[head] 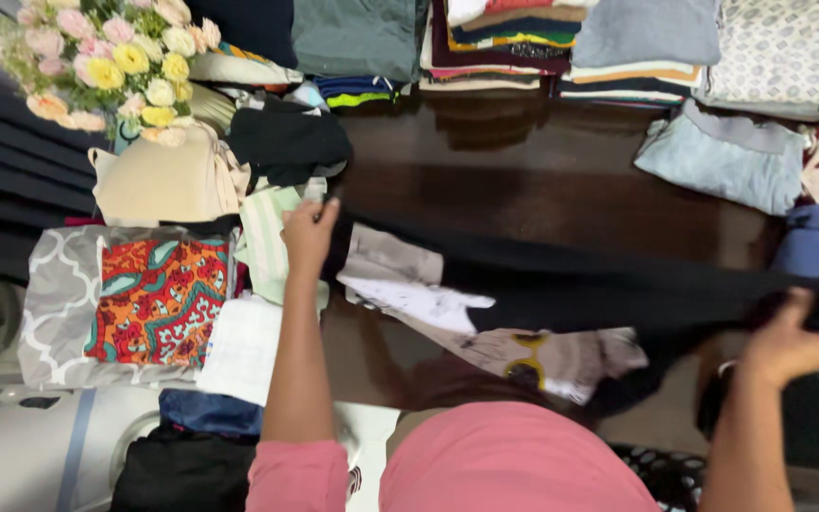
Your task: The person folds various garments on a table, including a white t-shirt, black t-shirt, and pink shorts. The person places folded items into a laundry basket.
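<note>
A long black garment (599, 289) is stretched across the dark wooden table (523, 180) between both hands. My left hand (308, 232) grips one end of it near the pile of clothes on the left. The other end is held by my right hand (793, 343) at the right edge. Under the black garment lies a beige printed shirt (447, 313) with a white patch and a yellow design.
Stacks of folded clothes (514, 43) line the far edge. A light blue folded top (722, 156) lies at right. At left are a flower bouquet (111, 62), an orange patterned cloth (158, 299) on a grey-white one, and loose garments.
</note>
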